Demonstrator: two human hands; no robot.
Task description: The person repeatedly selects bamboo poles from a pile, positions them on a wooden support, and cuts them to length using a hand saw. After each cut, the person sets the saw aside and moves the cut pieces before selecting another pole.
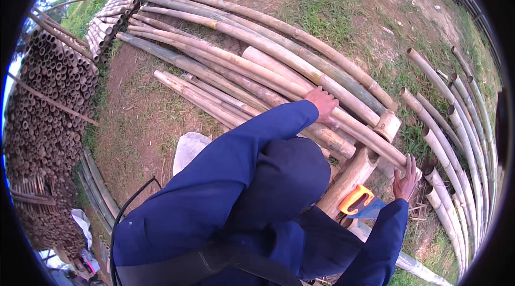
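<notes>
Several long bamboo poles (236,66) lie side by side from the far left toward my right. My left hand (323,103) is closed over one bamboo pole (365,134), partway along it. Against the right end of that pole is my right hand (406,180), its fingers stretched out and apart. Below the pole's end, a thick cut log (346,178) with a hollowed end sits crosswise near my knee. A handsaw (356,200) with an orange handle and a bluish blade rests by the log, between my leg and right forearm.
More bamboo poles (445,103) lie in a fan at the right. A large stack of cut bamboo (48,98) stands at the far left, with its round ends showing. A whitish sack-like object (189,149) lies left of my knee on bare soil and grass.
</notes>
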